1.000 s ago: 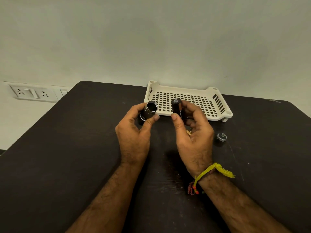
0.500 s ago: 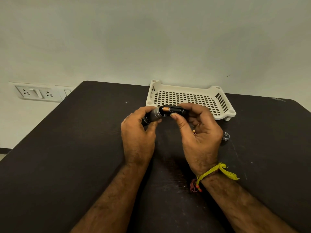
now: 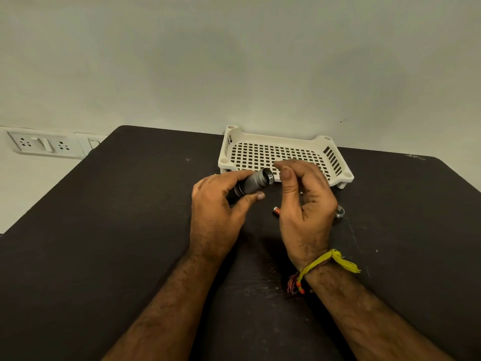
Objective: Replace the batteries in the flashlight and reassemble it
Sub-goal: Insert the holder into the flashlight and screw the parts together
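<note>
- The left hand (image 3: 216, 209) is gripping the flashlight (image 3: 253, 183) between thumb and fingers, above the table (image 3: 104, 230).
- The right hand (image 3: 305, 201) is hovering just beside its open end, fingers loosely curled and holding nothing visible.
- The flashlight is showing a grey knurled metal tube, its long axis tilting up and to the right, mouth facing the right hand.
- A battery (image 3: 276, 211) is lying on the dark table, mostly hidden behind the right hand.
- A small round cap (image 3: 339, 211) is peeking out behind that hand.
- A white perforated plastic tray (image 3: 229, 144) is sitting behind both hands.
</note>
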